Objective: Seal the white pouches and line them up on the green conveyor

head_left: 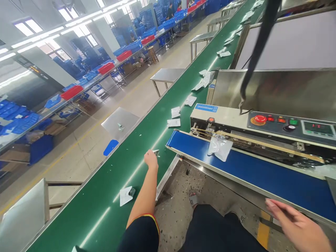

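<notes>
Pickup in hand: left hand (151,160) pinches a small packet (156,152) on the green conveyor (105,210), right hand (296,224) spread and empty at near right; lifting clear calls for a firm pinch.

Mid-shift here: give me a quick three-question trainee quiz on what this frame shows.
1. True or false: the left hand reaches out over the green conveyor.
2. What lies on the sealer's blue belt? A) a clear bag B) a red crate C) scissors
3. Fill in: the right hand, near the blue belt's front edge, has its fingers ____ (open/shut).
Key: 1 true; 2 A; 3 open.
</notes>
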A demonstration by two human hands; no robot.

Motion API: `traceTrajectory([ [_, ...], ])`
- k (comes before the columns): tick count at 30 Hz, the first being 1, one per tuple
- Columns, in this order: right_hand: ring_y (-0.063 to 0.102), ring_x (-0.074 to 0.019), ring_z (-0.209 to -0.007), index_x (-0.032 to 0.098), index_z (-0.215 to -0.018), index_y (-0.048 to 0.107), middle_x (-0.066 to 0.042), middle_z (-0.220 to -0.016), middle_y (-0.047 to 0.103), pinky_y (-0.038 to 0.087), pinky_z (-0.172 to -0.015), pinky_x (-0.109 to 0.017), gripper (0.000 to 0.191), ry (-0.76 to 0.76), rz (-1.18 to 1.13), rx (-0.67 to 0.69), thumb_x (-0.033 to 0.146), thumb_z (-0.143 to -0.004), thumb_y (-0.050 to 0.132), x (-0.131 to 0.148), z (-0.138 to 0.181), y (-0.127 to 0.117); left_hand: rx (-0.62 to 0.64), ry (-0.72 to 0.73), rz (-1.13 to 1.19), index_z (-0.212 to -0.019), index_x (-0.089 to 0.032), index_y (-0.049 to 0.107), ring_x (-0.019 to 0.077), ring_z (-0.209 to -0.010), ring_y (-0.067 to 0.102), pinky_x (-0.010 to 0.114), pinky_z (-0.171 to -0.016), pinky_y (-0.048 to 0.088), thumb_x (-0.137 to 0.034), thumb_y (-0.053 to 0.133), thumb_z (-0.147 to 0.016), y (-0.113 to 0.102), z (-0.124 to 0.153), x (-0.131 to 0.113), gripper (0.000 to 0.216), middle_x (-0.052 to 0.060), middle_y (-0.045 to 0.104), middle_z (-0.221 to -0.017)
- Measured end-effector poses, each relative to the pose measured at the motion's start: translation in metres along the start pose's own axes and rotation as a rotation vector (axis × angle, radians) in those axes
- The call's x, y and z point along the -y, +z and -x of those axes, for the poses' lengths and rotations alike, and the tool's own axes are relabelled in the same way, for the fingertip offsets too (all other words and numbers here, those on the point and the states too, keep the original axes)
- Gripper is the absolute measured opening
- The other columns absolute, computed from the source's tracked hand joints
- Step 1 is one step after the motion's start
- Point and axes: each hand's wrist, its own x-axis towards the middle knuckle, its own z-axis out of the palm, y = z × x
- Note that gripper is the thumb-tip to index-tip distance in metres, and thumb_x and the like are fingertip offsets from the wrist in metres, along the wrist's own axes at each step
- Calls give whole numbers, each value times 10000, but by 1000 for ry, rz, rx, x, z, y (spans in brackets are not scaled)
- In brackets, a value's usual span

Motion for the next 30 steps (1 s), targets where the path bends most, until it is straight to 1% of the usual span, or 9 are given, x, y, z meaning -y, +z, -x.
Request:
traceTrajectory([
  [2,793,-404,-700,352,-861,901,-168,-915,850,670,-613,-571,500,-88,-115,96,812,-851,704,37,5,11,50,10,90,-739,-215,569,155,-696,523,275,-682,442,-383,663,-873,10,25,-16,234,-42,513,-694],
  [7,792,-387,-1147,267,-1139,857,-152,-1301,815,678,-997,-572,460,-742,-258,8,685,-1006,719,123,7,46,422,-73,305,-847,-167,715,179,-772,593,293,-738,451,-389,698,-772,61,129,-63,235,25,677,-813],
  [10,737,-375,-1271,254,-1197,817,-174,-1430,749,651,-1047,-570,300,-933,-254,-185,510,-1076,720,142,-7,45,643,-153,328,-1226,-120,794,180,-809,625,295,-773,462,-379,731,-747,89,194,-88,548,56,756,-951],
  [13,744,-336,-1238,271,-1143,795,-144,-1387,765,652,-1026,-530,138,-985,-259,-305,302,-1104,666,133,-20,25,843,-218,287,-1402,-94,760,142,-714,558,275,-709,421,-356,760,-749,113,242,-100,703,26,724,-874],
  [19,773,-316,-1219,238,-1281,732,-160,-1383,770,673,-1024,-481,222,-915,-280,-312,291,-1067,705,73,-30,-21,978,-518,289,-1370,-131,768,181,-804,660,272,-730,501,-321,731,-780,167,309,-81,621,56,763,-971],
  [23,796,-297,-1180,256,-1158,789,-131,-1346,803,663,-1057,-468,130,-799,-254,-408,291,-1093,681,32,-34,-39,1025,-769,223,-1144,-145,761,174,-765,662,271,-714,530,-329,732,-834,206,351,-56,362,58,745,-945],
  [25,796,-300,-1192,257,-1111,800,-126,-1325,815,648,-1082,-470,184,-666,-291,-413,339,-1118,636,14,-37,-48,1066,-686,185,-1056,-162,750,202,-895,713,302,-835,575,-438,733,-909,222,368,-43,314,91,772,-1053],
  [28,807,-320,-1141,243,-1062,802,-148,-1318,818,666,-1001,-444,364,-383,-413,-380,552,-1107,616,-9,-45,-66,1163,-261,165,-1107,-180,781,261,-1167,720,366,-1074,552,-647,720,-960,239,383,-25,493,129,793,-1233],
  [30,819,-314,-1028,228,-1053,807,-161,-1264,832,675,-877,-401,494,-218,-508,-283,683,-1064,614,-21,-55,-78,1297,-17,134,-1179,-173,807,283,-1170,723,392,-1081,555,-705,732,-948,250,387,-15,585,142,811,-1215],
])
